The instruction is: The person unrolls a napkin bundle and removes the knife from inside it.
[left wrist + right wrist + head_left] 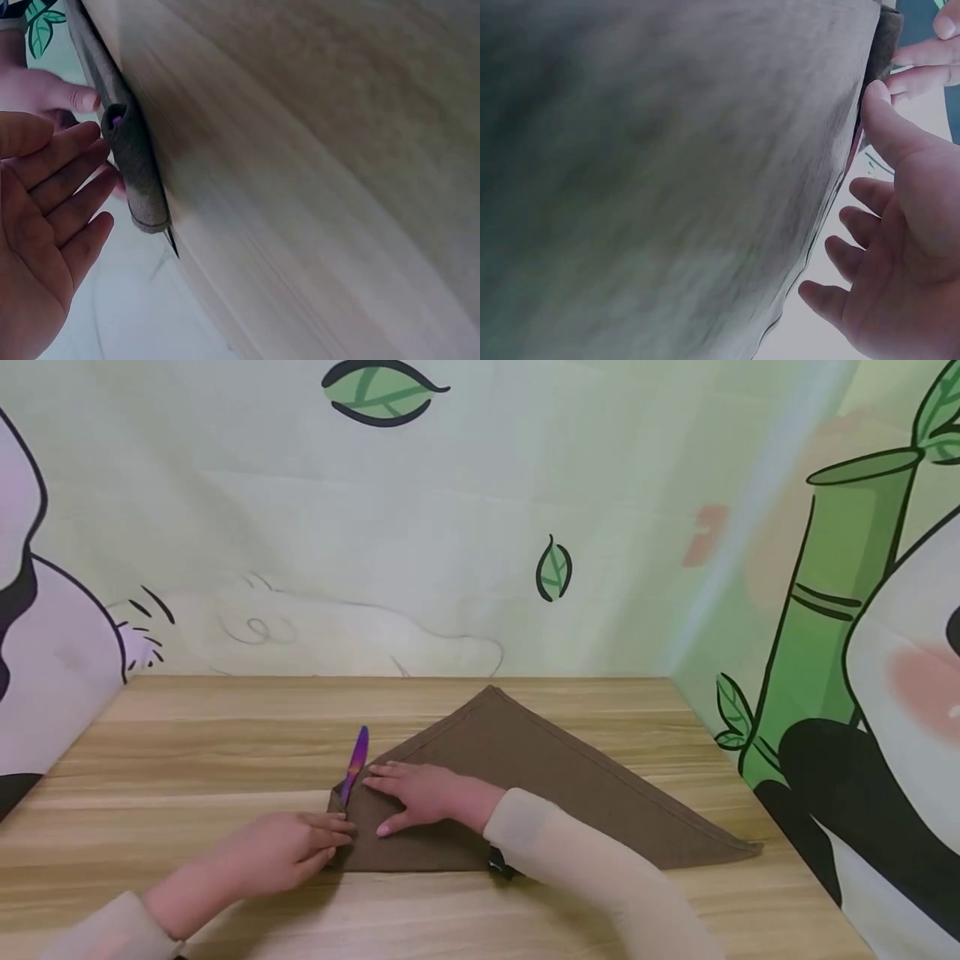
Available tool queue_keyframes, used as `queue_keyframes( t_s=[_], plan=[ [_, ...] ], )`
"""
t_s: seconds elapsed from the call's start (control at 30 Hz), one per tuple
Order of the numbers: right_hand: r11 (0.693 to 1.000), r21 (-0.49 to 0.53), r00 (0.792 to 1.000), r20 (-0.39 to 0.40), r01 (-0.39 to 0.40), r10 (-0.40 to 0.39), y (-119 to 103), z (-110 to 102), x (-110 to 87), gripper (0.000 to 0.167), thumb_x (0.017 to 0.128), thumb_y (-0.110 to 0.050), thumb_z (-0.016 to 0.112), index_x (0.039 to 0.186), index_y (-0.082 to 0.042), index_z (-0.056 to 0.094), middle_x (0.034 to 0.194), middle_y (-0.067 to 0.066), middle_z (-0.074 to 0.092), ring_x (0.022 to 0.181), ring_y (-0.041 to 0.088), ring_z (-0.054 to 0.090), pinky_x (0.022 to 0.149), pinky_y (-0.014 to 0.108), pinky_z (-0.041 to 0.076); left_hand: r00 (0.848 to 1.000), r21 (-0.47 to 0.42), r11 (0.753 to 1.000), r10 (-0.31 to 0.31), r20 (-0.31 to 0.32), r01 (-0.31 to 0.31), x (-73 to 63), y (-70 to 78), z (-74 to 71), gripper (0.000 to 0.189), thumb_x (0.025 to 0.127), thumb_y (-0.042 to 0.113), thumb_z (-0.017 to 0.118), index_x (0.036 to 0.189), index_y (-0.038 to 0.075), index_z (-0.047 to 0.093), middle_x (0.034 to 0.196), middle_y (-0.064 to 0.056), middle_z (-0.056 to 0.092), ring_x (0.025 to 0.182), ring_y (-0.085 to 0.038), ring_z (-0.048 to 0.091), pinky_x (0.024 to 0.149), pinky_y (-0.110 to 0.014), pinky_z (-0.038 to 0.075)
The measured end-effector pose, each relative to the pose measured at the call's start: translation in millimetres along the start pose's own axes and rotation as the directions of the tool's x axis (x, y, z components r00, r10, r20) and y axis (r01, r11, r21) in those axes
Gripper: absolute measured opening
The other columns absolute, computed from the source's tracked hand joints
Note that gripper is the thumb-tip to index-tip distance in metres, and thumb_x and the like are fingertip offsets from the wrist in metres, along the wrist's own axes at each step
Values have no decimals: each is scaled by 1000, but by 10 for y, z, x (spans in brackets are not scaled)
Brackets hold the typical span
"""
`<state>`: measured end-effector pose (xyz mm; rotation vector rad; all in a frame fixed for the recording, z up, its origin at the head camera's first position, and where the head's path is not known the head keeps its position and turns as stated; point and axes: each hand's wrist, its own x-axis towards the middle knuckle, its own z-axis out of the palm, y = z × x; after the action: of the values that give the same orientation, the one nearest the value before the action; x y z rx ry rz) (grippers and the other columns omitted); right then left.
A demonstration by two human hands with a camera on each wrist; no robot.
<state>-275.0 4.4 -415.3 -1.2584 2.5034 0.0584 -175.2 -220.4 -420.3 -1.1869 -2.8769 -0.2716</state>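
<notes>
A brown cloth napkin (517, 760) lies as a wide triangle on the table, its peak pointing away. At its left end the cloth is turned over in a narrow roll (139, 169) around a shiny purple table knife (356, 762). The knife's rounded end sticks out beyond the cloth; its lower part is hidden inside. My left hand (281, 852) has its fingertips against that roll, fingers straight in the left wrist view. Just right of the knife, my right hand (420, 793) rests spread on the napkin, with straight fingers.
The wooden table (225, 727) runs back to a pale printed backdrop (480, 510) with leaves. Printed pandas and bamboo (832, 585) flank the sides. A small black object (501, 862) shows beneath the right sleeve (592, 852).
</notes>
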Motion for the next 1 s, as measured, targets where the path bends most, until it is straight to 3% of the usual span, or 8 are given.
queue_keyframes(
  t_s=[0.23,0.4,0.73,1.0],
  plan=[
    [999,-30,1000,23,-15,16,-95,44,74,79,100,-54,58,164,-19,27,173,0,22,161,18,21,130,31,26,999,21,999,45,-3,-45,67,40,75,22,95,15,65,110,10,80,121,-6,77,118,-29,71,96,-48,60],
    [997,-71,1000,24,-11,13,-135,66,75,78,101,-55,55,164,-20,26,173,0,21,161,16,20,130,28,26,1000,-8,1000,10,28,-10,48,13,82,21,94,12,64,108,9,80,119,-6,78,120,-32,71,97,-51,59],
    [996,-83,1000,12,-11,13,-153,85,87,76,102,-54,55,164,-20,27,174,-1,20,161,16,19,129,30,28,1000,40,999,-14,-20,14,-82,-69,52,22,93,14,65,107,10,81,116,-5,79,117,-32,72,95,-50,60],
    [998,-60,1000,20,-20,21,-155,90,76,76,102,-53,55,164,-20,26,174,-2,19,162,16,18,130,32,28,997,33,996,-77,-21,78,-188,-157,23,24,94,17,64,111,9,80,117,-8,78,112,-31,74,92,-49,60]
  ],
)
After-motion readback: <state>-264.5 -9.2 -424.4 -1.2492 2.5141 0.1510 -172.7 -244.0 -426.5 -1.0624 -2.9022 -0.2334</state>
